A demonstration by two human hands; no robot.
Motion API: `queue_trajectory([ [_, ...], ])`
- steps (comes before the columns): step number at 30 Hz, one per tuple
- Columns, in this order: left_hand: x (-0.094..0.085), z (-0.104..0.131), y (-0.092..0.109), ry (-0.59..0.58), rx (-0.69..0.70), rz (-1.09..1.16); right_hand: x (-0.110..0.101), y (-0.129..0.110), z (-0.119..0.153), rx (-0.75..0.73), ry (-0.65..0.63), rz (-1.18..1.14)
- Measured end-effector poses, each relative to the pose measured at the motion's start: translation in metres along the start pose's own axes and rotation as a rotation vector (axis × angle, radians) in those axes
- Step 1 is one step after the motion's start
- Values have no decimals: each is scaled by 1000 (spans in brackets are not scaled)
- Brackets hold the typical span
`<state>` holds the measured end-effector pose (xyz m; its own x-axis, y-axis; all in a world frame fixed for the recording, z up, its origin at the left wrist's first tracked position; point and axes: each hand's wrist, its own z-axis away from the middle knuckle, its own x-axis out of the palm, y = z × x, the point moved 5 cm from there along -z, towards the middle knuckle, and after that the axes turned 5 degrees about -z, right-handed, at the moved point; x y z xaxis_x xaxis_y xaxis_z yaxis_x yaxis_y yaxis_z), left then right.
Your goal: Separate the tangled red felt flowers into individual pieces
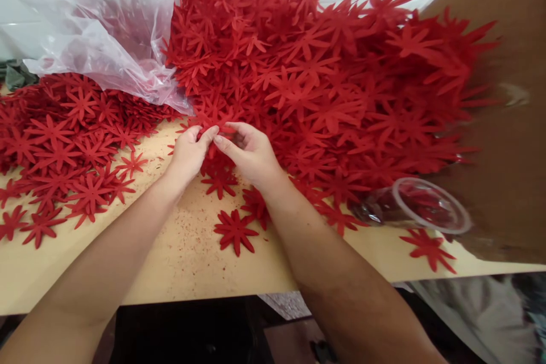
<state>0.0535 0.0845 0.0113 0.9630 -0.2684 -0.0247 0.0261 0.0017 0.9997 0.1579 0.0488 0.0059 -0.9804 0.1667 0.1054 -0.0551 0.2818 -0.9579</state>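
Bright, soft shadows, slight blur, edges stretched

Likely a workshop: worktable [205, 264] heaped with identical red cutouts [307, 85].

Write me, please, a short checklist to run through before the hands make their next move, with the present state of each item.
1. Both hands in view, left hand and right hand: ok.
2. Red flower between the fingertips of both hands: ok, as far as the blur shows.
3. Just a single flower in the fingers: cannot tell, as it blends into the pile behind.
4. Table free of crumbs: not ok, red specks lie between the forearms.
5. Clear cup standing upright: not ok, it lies on its side.
6. Plastic bag off the hands: cannot tell, its lower tip ends close to the left one.
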Motion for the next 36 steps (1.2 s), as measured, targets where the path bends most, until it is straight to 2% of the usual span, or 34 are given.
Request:
queue_trajectory([
  [5, 2, 2, -2, -44, -20, 40, -1, 0, -1, 90, -9, -136],
  [9, 8, 7, -4, -146, -59, 83, -13, -1, -4, 89, 93, -125],
  [12, 13, 8, -4, -216, -31, 116, -20, -1, -6, 68, 165, -117],
  [16, 11, 4, -4, -170, 22, 78, -13, -4, -5, 28, 83, -139],
  [19, 9, 3, -1, -143, 79, -32, -9, -4, -4, 6, 32, -109],
  [22, 6, 4, -1, -92, 80, -210, -15, -2, -4, -2, 114, -88],
  [24, 5, 4, -1, -77, 84, -251, -22, 0, -6, -11, 170, -87],
  [30, 6, 6, -4, -150, 42, 20, -37, 0, -9, 58, 260, -63],
  [36, 5, 4, -5, -127, 34, 55, -38, -5, -10, 109, 246, -21],
])
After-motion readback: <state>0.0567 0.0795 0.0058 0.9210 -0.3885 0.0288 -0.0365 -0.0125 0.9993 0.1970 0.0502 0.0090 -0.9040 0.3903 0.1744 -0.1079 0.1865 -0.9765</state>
